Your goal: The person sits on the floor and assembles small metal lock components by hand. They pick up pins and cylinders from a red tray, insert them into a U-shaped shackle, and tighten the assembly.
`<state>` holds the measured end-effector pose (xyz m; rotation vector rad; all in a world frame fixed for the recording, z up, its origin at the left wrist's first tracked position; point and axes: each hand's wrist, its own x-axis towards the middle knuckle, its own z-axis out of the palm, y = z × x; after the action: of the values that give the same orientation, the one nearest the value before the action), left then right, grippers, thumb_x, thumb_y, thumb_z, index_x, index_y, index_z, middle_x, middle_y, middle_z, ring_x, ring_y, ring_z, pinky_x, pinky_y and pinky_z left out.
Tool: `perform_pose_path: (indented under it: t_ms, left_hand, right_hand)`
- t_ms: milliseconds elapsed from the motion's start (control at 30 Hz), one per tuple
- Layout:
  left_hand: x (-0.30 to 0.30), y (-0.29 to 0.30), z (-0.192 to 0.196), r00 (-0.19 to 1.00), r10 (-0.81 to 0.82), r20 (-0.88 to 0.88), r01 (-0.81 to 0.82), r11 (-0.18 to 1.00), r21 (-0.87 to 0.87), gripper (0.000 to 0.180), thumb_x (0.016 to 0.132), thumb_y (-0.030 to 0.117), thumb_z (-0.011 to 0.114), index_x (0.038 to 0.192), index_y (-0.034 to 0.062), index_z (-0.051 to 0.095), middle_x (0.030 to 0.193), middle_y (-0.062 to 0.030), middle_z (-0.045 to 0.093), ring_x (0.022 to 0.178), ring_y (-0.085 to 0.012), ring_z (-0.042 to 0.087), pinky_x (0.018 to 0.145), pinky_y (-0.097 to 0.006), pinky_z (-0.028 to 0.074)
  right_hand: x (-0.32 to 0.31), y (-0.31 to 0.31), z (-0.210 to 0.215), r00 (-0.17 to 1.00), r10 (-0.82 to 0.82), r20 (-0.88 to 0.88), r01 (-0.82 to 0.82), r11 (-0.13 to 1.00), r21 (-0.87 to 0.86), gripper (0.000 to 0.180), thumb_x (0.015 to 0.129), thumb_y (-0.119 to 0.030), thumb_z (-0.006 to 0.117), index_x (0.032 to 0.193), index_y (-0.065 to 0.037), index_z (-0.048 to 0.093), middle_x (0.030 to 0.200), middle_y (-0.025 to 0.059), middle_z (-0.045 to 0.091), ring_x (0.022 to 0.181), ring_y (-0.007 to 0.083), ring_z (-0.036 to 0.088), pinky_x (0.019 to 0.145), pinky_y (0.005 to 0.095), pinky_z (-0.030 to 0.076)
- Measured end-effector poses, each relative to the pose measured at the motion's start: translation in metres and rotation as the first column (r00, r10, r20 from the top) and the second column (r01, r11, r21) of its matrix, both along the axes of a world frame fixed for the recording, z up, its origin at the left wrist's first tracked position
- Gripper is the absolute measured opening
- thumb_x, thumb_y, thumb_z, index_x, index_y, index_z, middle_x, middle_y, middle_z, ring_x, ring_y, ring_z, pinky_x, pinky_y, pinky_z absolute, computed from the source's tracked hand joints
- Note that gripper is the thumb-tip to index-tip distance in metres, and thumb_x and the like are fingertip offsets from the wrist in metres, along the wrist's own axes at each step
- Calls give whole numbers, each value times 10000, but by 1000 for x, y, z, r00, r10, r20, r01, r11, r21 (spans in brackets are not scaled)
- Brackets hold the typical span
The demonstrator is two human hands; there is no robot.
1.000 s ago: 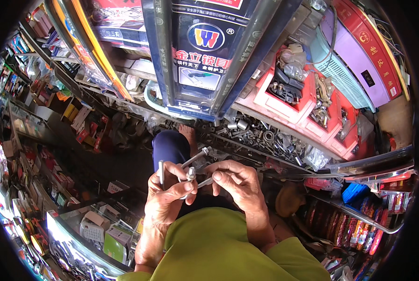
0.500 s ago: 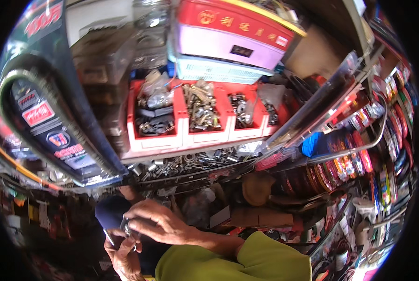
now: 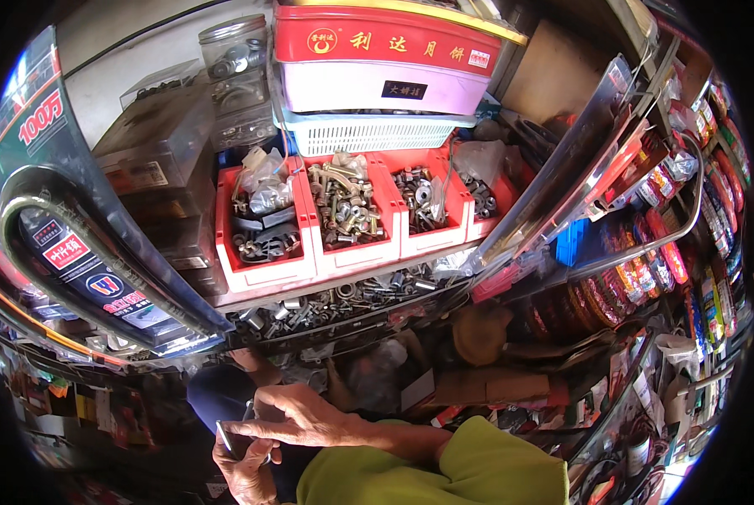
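At the lower left, in front of the parts shelf, my two hands are close together. My left hand (image 3: 249, 476) is closed with the thumb up, pinching a thin, bright metal piece (image 3: 223, 435). A small rounded metal part shows near its fingers, too little to name. My right hand (image 3: 305, 416) reaches over from the right, thumb and fingers bent together at a small dark metal part (image 3: 249, 410), whose kind I cannot make out. Its fingertips lie just above the left hand. Below my hands is a leg in dark blue cloth (image 3: 217, 394).
Red bins (image 3: 356, 252) of bolts and fittings stand on the shelf, with loose metal parts (image 3: 343, 305) in a tray below. Stacked boxes (image 3: 385, 84) rise behind. A packaged black hose or belt (image 3: 99, 227) hangs left; colourful wrapped rolls (image 3: 629, 261) line the right.
The view has shifted, so the shelf sits slightly further left and my hands lower and further right. My right fingers have moved slightly over the metal parts; both hands stay close together.
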<state>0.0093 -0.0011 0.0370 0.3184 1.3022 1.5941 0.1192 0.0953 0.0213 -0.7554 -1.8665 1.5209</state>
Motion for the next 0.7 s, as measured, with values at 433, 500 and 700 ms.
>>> perform_pose_path:
  t_ms: [433,500,700]
  left_hand:
    - [2,0,-1,990,-63,127,56,997,55,286,752,-145,617,994,3,577,773,-100,628,580,-176,592,521,-255,480]
    - [2,-1,-9,987,-91,132,84,995,59,286,751,-149,613,990,5,580,777,-94,627,586,-174,595,522,-257,480]
    - [6,3,-5,977,-147,157,144,989,33,230,757,-122,630,945,7,600,759,-83,625,604,-166,603,551,-263,499]
  right_hand:
    - [85,64,50,964,-159,212,17,835,551,208,828,-238,733,832,-55,636,751,77,621,623,218,625,559,343,489]
    - [100,82,76,926,-349,148,149,693,705,196,836,-222,734,810,-49,646,736,78,641,645,204,637,576,316,501]
    - [110,159,110,721,-686,102,319,459,829,114,827,-123,665,901,-39,688,825,152,665,710,317,654,655,407,513]
